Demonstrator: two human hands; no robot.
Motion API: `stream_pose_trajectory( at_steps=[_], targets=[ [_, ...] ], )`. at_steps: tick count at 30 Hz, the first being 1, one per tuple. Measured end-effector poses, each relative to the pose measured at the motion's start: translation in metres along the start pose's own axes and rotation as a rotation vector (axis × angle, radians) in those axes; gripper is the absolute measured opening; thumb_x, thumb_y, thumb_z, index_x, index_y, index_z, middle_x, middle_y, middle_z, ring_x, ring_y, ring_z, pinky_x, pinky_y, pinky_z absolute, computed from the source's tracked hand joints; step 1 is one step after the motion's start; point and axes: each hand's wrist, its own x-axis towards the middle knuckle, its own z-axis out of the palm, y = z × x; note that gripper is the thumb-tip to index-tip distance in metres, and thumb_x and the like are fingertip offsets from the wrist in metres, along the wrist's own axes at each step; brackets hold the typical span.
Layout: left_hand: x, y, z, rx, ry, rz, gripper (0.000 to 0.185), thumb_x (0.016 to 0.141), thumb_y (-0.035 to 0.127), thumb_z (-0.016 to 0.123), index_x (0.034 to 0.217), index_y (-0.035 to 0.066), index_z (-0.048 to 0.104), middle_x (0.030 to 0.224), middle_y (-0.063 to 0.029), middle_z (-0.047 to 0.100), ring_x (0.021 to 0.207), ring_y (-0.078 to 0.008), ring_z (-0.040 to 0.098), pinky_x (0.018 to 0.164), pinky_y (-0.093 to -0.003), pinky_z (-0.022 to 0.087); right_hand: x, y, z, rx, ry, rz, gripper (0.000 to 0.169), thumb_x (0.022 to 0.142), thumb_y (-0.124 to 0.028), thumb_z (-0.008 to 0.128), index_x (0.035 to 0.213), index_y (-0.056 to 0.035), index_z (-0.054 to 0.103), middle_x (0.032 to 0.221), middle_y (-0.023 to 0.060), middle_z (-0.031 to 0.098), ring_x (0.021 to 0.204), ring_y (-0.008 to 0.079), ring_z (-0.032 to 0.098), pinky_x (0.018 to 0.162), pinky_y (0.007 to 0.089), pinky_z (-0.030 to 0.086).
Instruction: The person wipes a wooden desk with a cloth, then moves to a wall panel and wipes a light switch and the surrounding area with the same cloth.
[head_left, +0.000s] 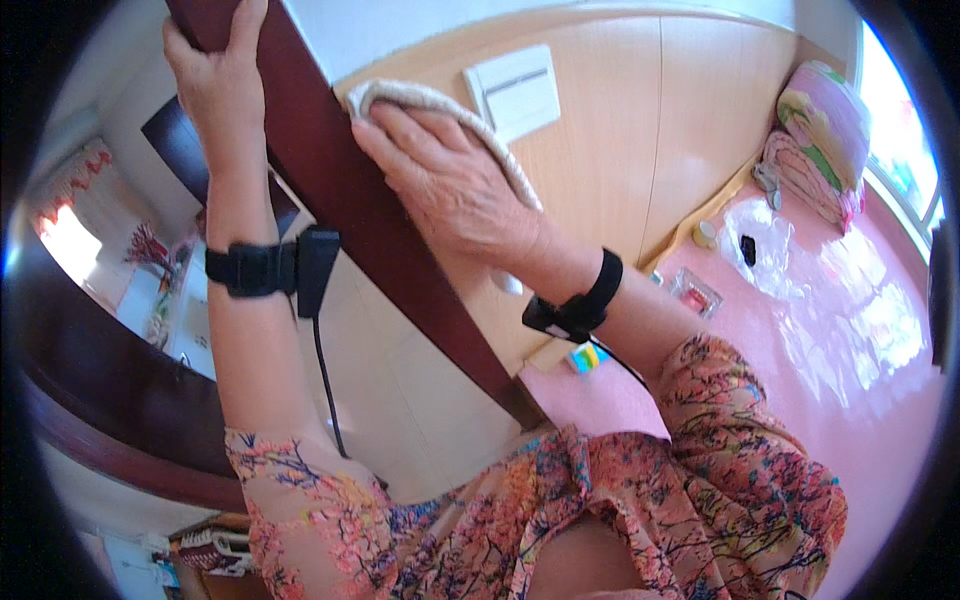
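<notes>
My left hand (217, 82) grips the edge of a dark red-brown wooden door frame (337, 199) near the top left. Its thumb and fingers straddle the board, and their tips are partly cut off by the picture's rim. Beneath my right hand (457, 180) is a folded light-coloured cloth (442, 97), pressed flat against the pale wood wall panel (600, 142) where it meets the frame. Just beyond the cloth is a white wall switch (517, 94). Black straps with small devices and cables circle both wrists.
Over a pink-covered surface (750, 382) at right lie a clear plastic bag (776, 262), a small cup (705, 234), a glass ashtray (694, 292), a small coloured box (587, 358) and folded quilts (821, 142). A window (904, 112) is beyond. Shoes (217, 551) sit lower left.
</notes>
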Motion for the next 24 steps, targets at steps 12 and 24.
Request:
stream_pose_trajectory(
  at_steps=[12, 24],
  targets=[
    [-0.012, 0.005, -0.003, 0.103, 0.136, 0.104, 0.081, 0.085, 0.044, 0.063, 0.138, -0.008, 0.032, 0.136, -0.0261, 0.043, 0.128, -0.033, 0.042, 0.106, -0.0351, 0.031, -0.16, -0.052, 0.034, 0.068, -0.404, 0.071, 0.059, 0.077, -0.006, 0.053, 0.135, -0.0031, 0.04, 0.137, 0.0173, 0.041, 0.125, 0.0323, 0.042, 0.104, 0.0416, 0.034],
    [-0.018, 0.014, 0.033, 0.054, 0.106, 0.099, 0.082, 0.084, 0.045, 0.064, 0.138, -0.008, 0.033, 0.138, -0.0248, 0.042, 0.129, -0.0331, 0.04, 0.106, -0.036, 0.031, -0.099, -0.019, 0.012, -0.013, -0.265, 0.1, 0.063, 0.076, -0.004, 0.05, 0.137, -0.0007, 0.036, 0.139, 0.0184, 0.038, 0.129, 0.0334, 0.037, 0.106, 0.0427, 0.031]
  ],
)
